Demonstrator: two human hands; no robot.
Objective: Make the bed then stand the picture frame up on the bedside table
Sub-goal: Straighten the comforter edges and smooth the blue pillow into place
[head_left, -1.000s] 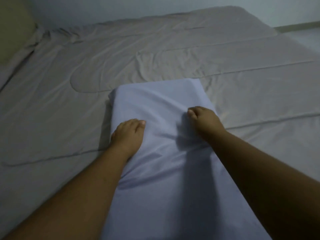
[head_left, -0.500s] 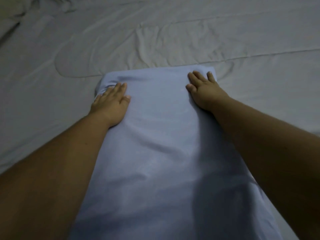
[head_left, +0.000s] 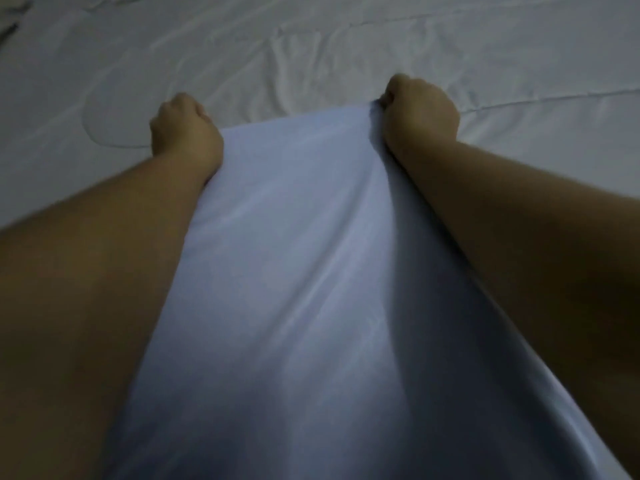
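A folded pale blue sheet (head_left: 304,271) lies lengthwise on the bed, running from the bottom of the view up to its far end at the middle. My left hand (head_left: 185,129) is closed in a fist on the sheet's far left corner. My right hand (head_left: 420,112) is closed on the far right corner, where the cloth bunches under the fingers. The far edge of the sheet stretches taut between the two fists. Under it lies the grey bed cover (head_left: 104,64), wrinkled. The picture frame and the bedside table are out of view.
The grey bed cover fills the whole background, with creases and a raised fold (head_left: 554,98) running to the right. Nothing else lies on it here.
Both hands slid from the middle of the blue sheet to its far end, lay flat at the corners, and have now closed into fists on them. The view has dropped closer to the bed.
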